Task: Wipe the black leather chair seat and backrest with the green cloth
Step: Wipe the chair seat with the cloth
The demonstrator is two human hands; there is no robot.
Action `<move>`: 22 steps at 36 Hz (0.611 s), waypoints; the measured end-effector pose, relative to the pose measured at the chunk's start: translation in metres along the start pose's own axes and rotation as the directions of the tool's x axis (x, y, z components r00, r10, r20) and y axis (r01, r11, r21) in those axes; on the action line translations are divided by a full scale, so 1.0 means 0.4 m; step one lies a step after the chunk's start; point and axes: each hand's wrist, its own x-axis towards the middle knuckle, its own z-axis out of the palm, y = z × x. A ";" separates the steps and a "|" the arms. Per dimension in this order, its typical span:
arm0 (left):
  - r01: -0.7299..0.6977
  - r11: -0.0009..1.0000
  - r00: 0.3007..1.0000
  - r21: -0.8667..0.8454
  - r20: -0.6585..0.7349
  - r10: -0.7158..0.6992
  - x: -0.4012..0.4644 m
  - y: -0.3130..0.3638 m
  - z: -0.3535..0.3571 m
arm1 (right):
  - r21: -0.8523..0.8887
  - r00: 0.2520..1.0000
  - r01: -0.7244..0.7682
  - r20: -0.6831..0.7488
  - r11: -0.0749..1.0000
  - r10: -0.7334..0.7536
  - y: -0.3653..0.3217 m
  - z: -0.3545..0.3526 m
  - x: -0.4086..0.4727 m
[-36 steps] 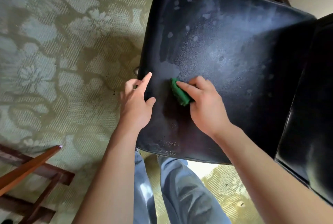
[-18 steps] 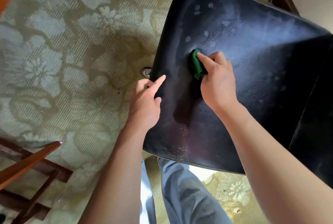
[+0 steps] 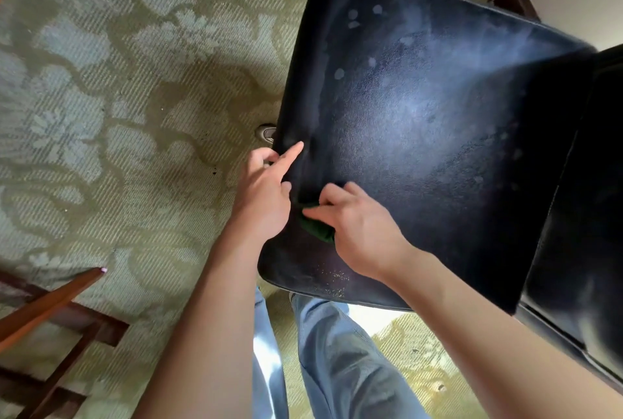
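- Two bare hands work at the near left corner of the black leather chair seat [image 3: 421,135], seen from above.
- The right hand [image 3: 357,226] presses the green cloth [image 3: 317,228] flat onto the seat, fingers bent and closed down over it; only a dark green fold shows at the hand's left and near side.
- The cloth lies on the seat near the near left corner, just beside the left hand.
- The left hand [image 3: 264,193] rests on the seat's left edge, forefinger stretched out along the leather, the other fingers curled over the edge; it clasps nothing but the seat rim.
- Pale round spots and a dull film mark the far and middle part of the seat; fine crumbs lie by the near edge.
- The backrest [image 3: 586,216] rises at the right, dark and glossy.
- Below the seat are blue trouser legs [image 3: 337,361] and a green floral carpet [image 3: 101,98].
- A brown wooden frame [image 3: 50,310] stands at the near left.
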 end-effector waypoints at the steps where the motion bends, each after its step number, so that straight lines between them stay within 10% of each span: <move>1: 0.004 1.000 1.000 -0.003 0.002 -0.004 -0.005 -0.001 0.001 | 0.010 0.999 0.016 0.030 1.000 -0.016 -0.004 0.000 -0.012; 12: 0.010 0.990 1.000 -0.142 -0.014 -0.012 -0.044 -0.001 -0.014 | 0.102 0.848 -0.218 -0.473 0.971 0.240 0.022 -0.081 0.068; 22: 0.043 0.996 0.994 -0.079 0.106 -0.034 -0.052 -0.002 -0.036 | 0.089 0.908 -0.231 -0.338 0.969 0.248 -0.012 -0.021 0.078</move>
